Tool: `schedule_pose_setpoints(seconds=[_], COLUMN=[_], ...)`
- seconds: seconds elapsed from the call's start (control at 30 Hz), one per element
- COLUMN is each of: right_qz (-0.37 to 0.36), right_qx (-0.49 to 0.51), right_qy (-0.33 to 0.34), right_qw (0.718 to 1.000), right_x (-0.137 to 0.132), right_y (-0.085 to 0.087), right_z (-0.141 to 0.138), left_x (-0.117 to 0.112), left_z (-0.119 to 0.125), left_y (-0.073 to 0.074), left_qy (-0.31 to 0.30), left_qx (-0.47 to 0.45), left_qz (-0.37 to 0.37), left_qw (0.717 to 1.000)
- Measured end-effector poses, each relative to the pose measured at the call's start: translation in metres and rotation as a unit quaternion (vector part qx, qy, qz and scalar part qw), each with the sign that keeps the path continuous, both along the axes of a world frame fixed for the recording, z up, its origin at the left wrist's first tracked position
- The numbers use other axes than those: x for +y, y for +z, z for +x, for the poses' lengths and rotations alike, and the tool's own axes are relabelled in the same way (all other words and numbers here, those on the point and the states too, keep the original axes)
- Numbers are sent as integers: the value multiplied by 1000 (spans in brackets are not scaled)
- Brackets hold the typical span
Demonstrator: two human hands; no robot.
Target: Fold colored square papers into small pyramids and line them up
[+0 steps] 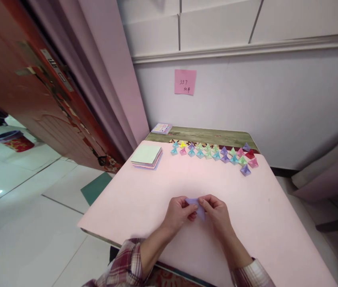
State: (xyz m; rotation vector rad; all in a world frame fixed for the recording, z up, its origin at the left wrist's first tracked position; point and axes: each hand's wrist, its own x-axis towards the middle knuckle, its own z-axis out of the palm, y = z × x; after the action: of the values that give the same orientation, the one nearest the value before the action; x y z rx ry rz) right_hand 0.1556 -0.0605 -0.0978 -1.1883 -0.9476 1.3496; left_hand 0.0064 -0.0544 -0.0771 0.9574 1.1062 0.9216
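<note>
A folded piece of purple origami paper (200,214) is held above the pink-covered table (145,199). My left hand (178,214) pinches it from the left, its thumb lying across the front. From the right, my right hand (216,210) grips the upper edge between thumb and fingers. The paper narrows to a point at the bottom; its far side is hidden by my fingers. Beyond my hands, small folded paper shapes (208,153) in several colours stand in rows along the table's far side.
A stack of square paper (146,154) with a pale green top sheet lies at the table's back left. Behind it sits a printed packet (162,128). A pink note (185,82) is stuck to the wall. A red door (46,79) stands at left, near a bin (14,141).
</note>
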Motion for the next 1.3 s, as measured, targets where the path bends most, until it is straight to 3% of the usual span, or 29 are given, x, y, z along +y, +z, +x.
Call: schedule_pose_setpoints(seconds=[0.37, 0.53, 0.73, 0.83, 1.07, 1.2, 1.3], right_qz=[-2, -16, -18, -20, -15, -25, -24], right_qx=[-7, -5, 37, 39, 61, 81, 76], right_qy=[29, 76, -3, -9, -7, -16, -13], right_qw=[1000, 997, 999, 999, 998, 996, 997], right_x=[0, 1, 4, 4, 4, 4, 3], right_y=[2, -1, -7, -7, -6, -5, -5], right_z=[4, 3, 3, 3, 2, 2, 1], left_x=[2, 3, -2, -2, -2, -2, 0], left_z=[-3, -6, 0, 2, 1, -1, -1], left_y=[3, 7, 4, -2, 1, 14, 20], left_qy=[-14, 4, -49, -40, -21, 57, 79], left_qx=[0, 59, 2, 7, 65, 117, 131], left_qz=[11, 56, -14, -19, 53, 164, 190], left_qw=[1000, 997, 999, 999, 996, 978, 970])
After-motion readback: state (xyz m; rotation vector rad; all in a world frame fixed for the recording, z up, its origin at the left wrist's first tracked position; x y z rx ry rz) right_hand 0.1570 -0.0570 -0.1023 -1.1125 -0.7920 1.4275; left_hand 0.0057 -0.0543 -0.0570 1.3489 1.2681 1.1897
